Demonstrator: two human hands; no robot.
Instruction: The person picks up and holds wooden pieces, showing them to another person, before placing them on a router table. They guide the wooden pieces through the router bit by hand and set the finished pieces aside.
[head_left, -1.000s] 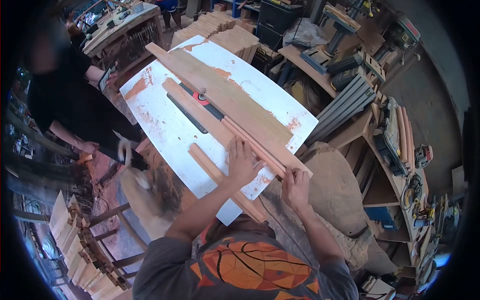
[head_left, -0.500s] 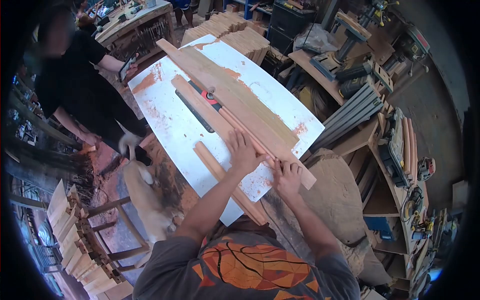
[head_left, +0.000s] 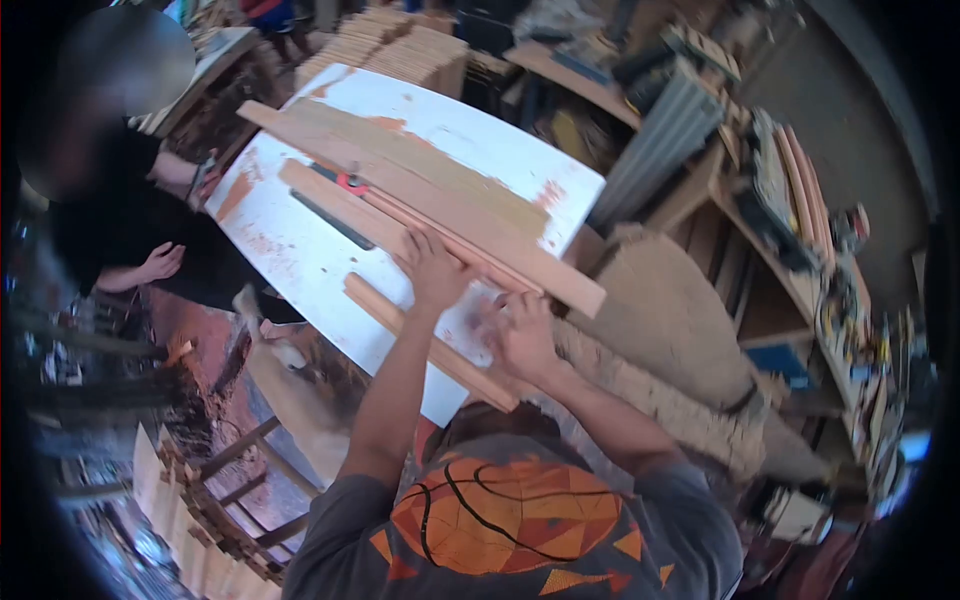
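Note:
A long, narrow reddish wooden strip [head_left: 415,222] lies in the gap between two boards on a white tabletop [head_left: 330,265]. At its far end is a red ring [head_left: 352,184] set in a dark plate. My left hand [head_left: 437,272] rests with fingers stretched over the near board [head_left: 345,207] and the edge of the strip. Close to the strip's near end is my right hand [head_left: 522,335], its fingers apart and its thumb smeared by motion; nothing shows in its grasp. A shorter wooden piece [head_left: 430,342] lies beside my left forearm.
A wide flat board [head_left: 570,282] overhangs the right edge of the tabletop. A large wood slab [head_left: 665,310] stands right of it. At left are a person in black [head_left: 120,215] and a dog [head_left: 295,395]. Stacked wood pieces [head_left: 390,50] lie behind.
The view has shifted, so the tabletop appears further left. My right hand has come off the strip's near end and moved slightly toward me. The person at left has lowered their phone hand's position.

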